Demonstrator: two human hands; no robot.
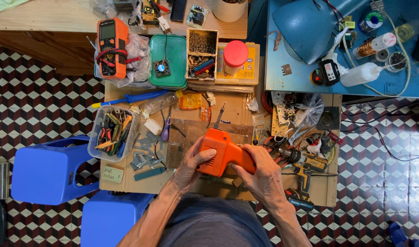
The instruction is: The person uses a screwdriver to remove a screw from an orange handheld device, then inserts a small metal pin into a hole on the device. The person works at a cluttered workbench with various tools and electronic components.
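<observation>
1. Head view, centre: both hands grasp an orange pistol-shaped soldering gun [223,153] just above a cluttered tabletop [319,183]. The left hand [191,167] wraps the front of the body, thumb lying across the orange casing. The right hand [264,176] clenches the handle end from the right.

2. Head view, the tool: its thin metal tip points away from the person, toward the middle of the tabletop. The orange casing looks whole and closed; no screws or shell halves lie apart that can be clearly told. Judging from this, the tool is being handled or inspected and nothing on it is yet opened or taken apart.

3. Head view, left of the hands: a clear plastic tub of small hand tools [112,132], a purple-handled screwdriver [166,130], a blue-handled screwdriver [127,98] and loose grey metal brackets [143,155] all lie untouched.

4. Head view, right of the hands: a cordless drill [301,164] lies just beside the right hand, amid wires and scissors.

5. Head view, far edge: an orange multimeter [112,48], a green tray with a small fan [167,61] and a red-lidded jar [235,57].

6. Head view, lower left: two blue plastic stools [47,171] stand on the patterned floor.
</observation>
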